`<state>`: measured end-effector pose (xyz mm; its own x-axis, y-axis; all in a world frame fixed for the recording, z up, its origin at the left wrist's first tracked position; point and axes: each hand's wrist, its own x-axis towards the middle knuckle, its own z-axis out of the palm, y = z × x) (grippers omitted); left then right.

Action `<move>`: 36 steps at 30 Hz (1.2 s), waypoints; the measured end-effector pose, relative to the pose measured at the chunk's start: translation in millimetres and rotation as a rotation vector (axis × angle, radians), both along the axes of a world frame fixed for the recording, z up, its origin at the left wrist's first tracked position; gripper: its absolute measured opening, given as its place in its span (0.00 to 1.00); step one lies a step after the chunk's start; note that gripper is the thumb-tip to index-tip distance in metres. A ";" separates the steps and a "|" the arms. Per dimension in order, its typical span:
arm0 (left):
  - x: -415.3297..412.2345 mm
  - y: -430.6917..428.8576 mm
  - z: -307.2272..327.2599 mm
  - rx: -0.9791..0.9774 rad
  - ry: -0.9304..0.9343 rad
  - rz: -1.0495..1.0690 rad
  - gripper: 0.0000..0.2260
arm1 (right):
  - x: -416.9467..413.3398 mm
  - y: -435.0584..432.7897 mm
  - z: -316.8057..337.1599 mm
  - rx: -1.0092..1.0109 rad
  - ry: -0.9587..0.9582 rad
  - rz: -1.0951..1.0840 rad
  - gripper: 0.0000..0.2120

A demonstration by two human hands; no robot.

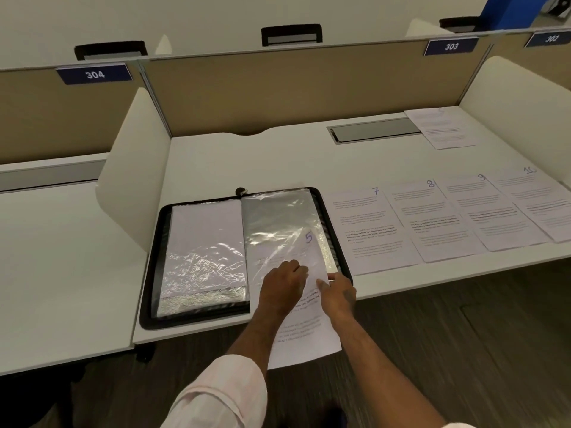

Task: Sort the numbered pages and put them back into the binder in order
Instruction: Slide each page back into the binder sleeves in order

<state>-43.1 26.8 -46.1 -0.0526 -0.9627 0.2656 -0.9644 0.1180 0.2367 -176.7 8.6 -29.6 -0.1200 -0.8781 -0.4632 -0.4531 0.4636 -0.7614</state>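
Observation:
An open black binder (pixel 148 267) with clear plastic sleeves lies on the white desk. Page 5 (pixel 306 335) is partly inside the right-hand sleeve (pixel 278 217), its lower half hanging over the desk's front edge. My left hand (pixel 282 287) rests with curled fingers on the sleeve's lower opening over the page. My right hand (pixel 338 293) pinches the page's right edge. The left sleeve (pixel 204 239) holds a sheet. Pages 7 (pixel 370 230), 8 (pixel 432 220), 9 (pixel 491 211) and 10 (pixel 537 202) lie in a row to the binder's right.
Another printed sheet (pixel 440 128) lies at the back right beside a grey cable hatch (pixel 374 129). White side dividers (pixel 133 168) and a tan back panel (pixel 278 88) bound the desk. Dark floor lies below the front edge.

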 end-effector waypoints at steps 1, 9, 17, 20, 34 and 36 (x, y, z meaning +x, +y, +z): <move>2.2 0.6 -1.1 0.016 0.003 0.018 0.06 | 1.2 -3.0 -0.7 -0.004 -0.003 -0.010 0.11; 37.9 20.6 -19.6 0.146 -0.070 0.171 0.08 | -17.8 -8.7 -10.2 0.087 -0.098 0.062 0.15; 53.1 31.0 -16.4 0.200 -0.108 0.216 0.02 | -49.2 9.5 -9.0 0.297 -0.181 0.370 0.14; 50.5 31.5 -12.2 0.195 -0.083 0.205 0.02 | -44.6 9.7 -7.6 0.246 -0.174 0.332 0.15; 39.8 32.6 -13.2 0.121 -0.031 0.236 0.05 | -16.6 -10.1 -3.9 0.136 -0.188 0.128 0.12; 40.8 30.4 -13.0 0.124 -0.032 0.239 0.05 | -23.8 -7.6 -7.1 0.239 -0.193 0.184 0.17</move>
<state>-2.3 57.2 -59.1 0.1732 -0.9738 0.1471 -0.9686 -0.1414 0.2044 -200.5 1.1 -36.7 0.1398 -0.7408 -0.6570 -0.4039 0.5632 -0.7209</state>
